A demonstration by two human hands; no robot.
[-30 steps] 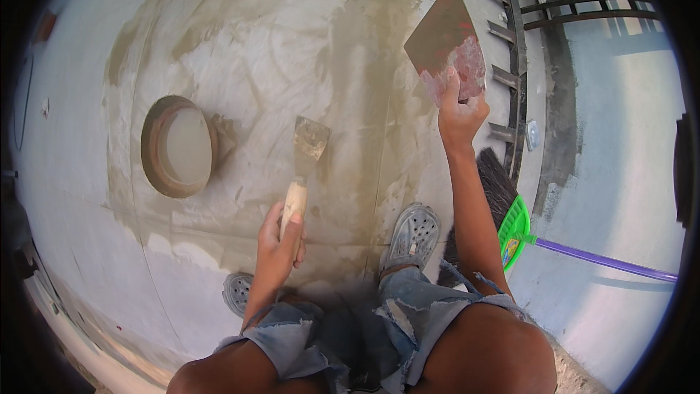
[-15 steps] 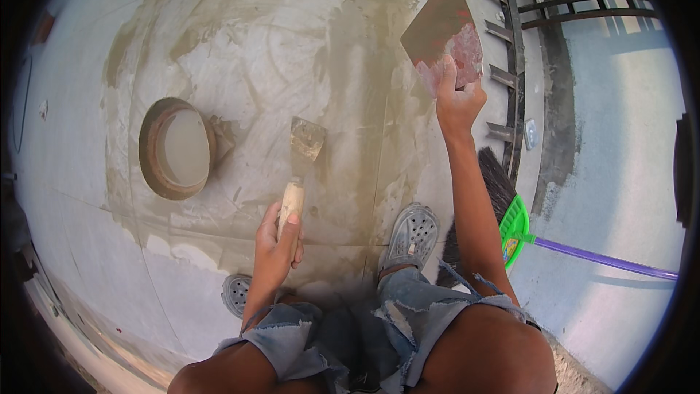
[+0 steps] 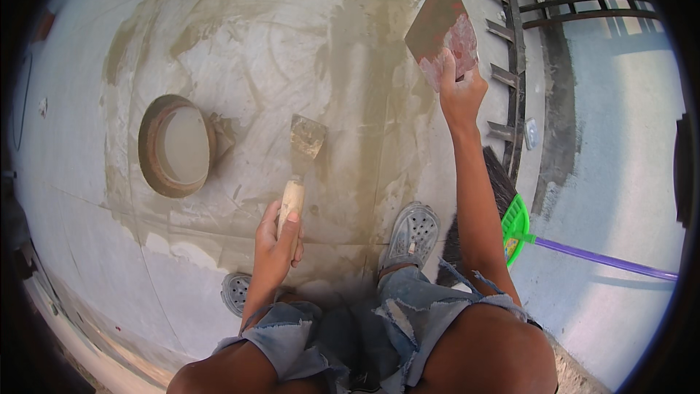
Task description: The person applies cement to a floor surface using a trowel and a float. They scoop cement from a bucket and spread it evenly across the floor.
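My left hand (image 3: 278,241) is closed round the pale wooden handle of a putty knife (image 3: 308,136), its blade smeared with grout and pointing away from me. Farther off on the right, my right hand (image 3: 463,91) grips a flat, roughly diamond-shaped plate (image 3: 440,20), grey with a worn reddish patch near my fingers; my thumb lies on its face. Beneath both hands spreads a tiled floor (image 3: 255,80) smeared with olive-grey grout. A round tub (image 3: 149,168) holding pale grey liquid stands on the floor to the left of the putty knife.
A broom with dark bristles, a green head (image 3: 516,228) and a purple handle (image 3: 605,257) lies by my right forearm. Black metal rails (image 3: 583,9) and a toothed dark track (image 3: 510,73) run along the right. My grey clogs (image 3: 413,237) are planted on the tiles.
My right hand has shifted slightly to the right, and the plate has turned a little with it. My left hand and the putty knife have hardly moved.
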